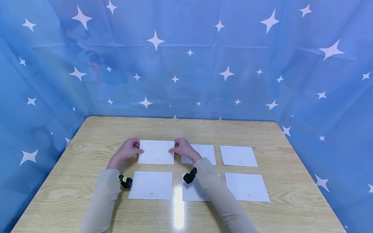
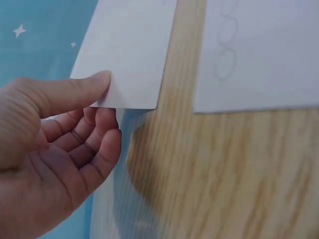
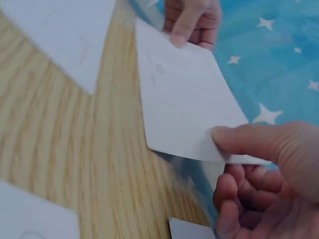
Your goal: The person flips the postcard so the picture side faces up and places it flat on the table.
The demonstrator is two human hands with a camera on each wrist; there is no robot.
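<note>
A white postcard-like card (image 1: 156,152) is held level between both hands, slightly above the table. My left hand (image 1: 130,148) pinches its left edge; in the left wrist view the thumb (image 2: 97,87) lies on top and the curled fingers sit below. On the opposite short edge, my right hand (image 1: 184,148) pinches the card (image 3: 184,99) the same way, its thumb (image 3: 232,138) on the upper face. Small grey print marks the card's near edge. Partly covered by the right hand is another white card (image 1: 205,153); the right forearm crosses a card (image 1: 190,192) nearer the front.
More white cards lie flat in two rows: one at the back right (image 1: 239,156), one at the front right (image 1: 247,187), one at the front left (image 1: 150,186). The wooden table (image 1: 291,181) reaches a blue star-patterned curtain (image 1: 186,64) behind and beside it.
</note>
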